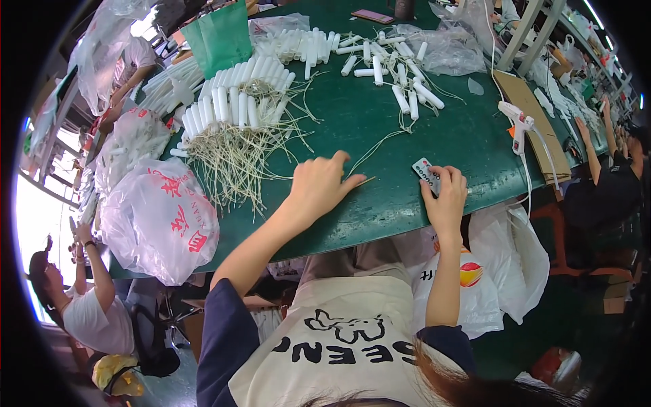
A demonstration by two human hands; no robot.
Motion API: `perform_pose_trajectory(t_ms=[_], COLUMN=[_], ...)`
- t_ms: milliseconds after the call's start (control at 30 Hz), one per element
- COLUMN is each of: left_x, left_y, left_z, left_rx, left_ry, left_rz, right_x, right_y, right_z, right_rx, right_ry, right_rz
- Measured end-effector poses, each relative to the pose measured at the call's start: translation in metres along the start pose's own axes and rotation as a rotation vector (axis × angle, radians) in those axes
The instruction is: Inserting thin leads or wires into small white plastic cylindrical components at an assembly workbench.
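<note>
My left hand (320,182) is over the green tabletop, fingers curled, with a thin pale wire (380,144) at its thumb. That wire runs back to a loose group of white tubes (401,102) with wire leads. Its tip pokes out past my thumb. My right hand (446,197) grips a small grey remote control (423,169) with dark buttons, close to the table's front edge. Left of my left hand lies a large pile of similar white tubes (234,107), their many wires (234,166) spread toward me.
A white hot glue gun (518,125) with its cord rests by a cardboard piece (539,129) at right. Plastic bags (163,217) fill the left table edge; a green bag (220,41) stands behind the pile. White bags (508,264) hang below. Co-workers sit at both sides.
</note>
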State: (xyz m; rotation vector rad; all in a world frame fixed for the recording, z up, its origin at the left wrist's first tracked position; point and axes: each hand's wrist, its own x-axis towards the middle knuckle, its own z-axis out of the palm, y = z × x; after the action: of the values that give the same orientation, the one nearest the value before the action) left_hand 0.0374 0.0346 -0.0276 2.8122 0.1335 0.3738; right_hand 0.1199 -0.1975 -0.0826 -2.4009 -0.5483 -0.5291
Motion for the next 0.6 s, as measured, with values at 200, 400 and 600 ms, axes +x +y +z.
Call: perform_pose_trajectory(t_ms=[200, 400, 600], left_x=[0.054, 0.053, 0.027], left_y=[-0.001, 0.015, 0.026], left_z=[0.034, -0.001, -0.045], left_rx=[-0.009, -0.569, -0.929], left_ry=[-0.098, -0.249, -0.24], left_rz=[0.056, 0.064, -0.041], right_x=[-0.002, -0.002, 0.009], right_y=[0.004, 0.004, -0.025], right_z=[0.001, -0.004, -0.016], right_rx=[0.066, 0.241, 1.099], right_ry=[0.063, 0.288, -0.333], right_rz=[0.003, -0.068, 0.396])
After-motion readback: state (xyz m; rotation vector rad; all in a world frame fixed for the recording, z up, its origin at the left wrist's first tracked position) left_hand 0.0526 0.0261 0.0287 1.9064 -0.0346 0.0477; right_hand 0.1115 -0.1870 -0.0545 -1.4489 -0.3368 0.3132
